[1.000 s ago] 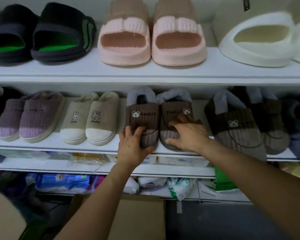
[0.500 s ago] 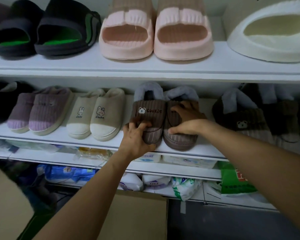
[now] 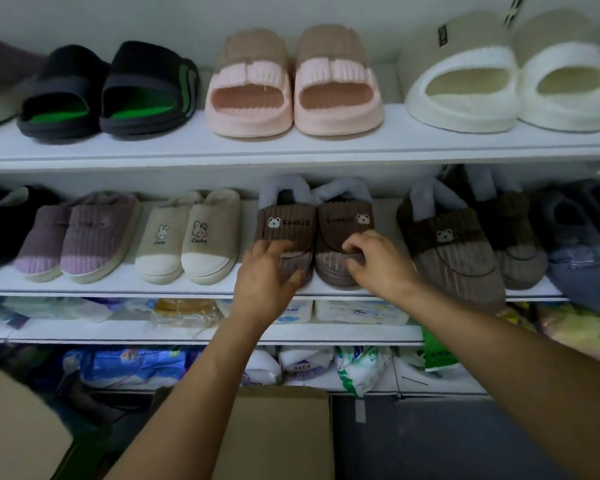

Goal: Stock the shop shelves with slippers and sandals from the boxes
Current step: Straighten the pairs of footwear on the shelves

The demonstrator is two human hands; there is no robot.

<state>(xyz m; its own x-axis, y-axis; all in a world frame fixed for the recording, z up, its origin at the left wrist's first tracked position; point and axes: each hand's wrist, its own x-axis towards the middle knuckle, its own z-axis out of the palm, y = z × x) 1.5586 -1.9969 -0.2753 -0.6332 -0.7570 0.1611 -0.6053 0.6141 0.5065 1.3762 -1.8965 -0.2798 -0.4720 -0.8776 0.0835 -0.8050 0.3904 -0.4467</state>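
Observation:
A pair of brown "cookie" bear slippers stands side by side on the middle white shelf [image 3: 111,289]. My left hand [image 3: 265,278] rests over the toe of the left brown slipper [image 3: 286,225], fingers spread on it. My right hand [image 3: 378,263] lies on the toe of the right brown slipper [image 3: 345,223], fingers curled over its front. Both toes are partly hidden under my hands. A cardboard box [image 3: 281,431] sits below between my forearms.
On the same shelf stand purple slippers [image 3: 84,233], beige bunny slippers [image 3: 194,237] and darker brown bear slippers [image 3: 454,244]. The top shelf [image 3: 187,147] carries black-green slides, pink slides [image 3: 291,91] and cream slides. Packaged goods fill the lower shelves. Another box flap [image 3: 11,427] is at bottom left.
Both hands slid back from the slippers' uppers toward the toes at the shelf's front edge. The slippers sit straighter and further back. The camera tilted up a little.

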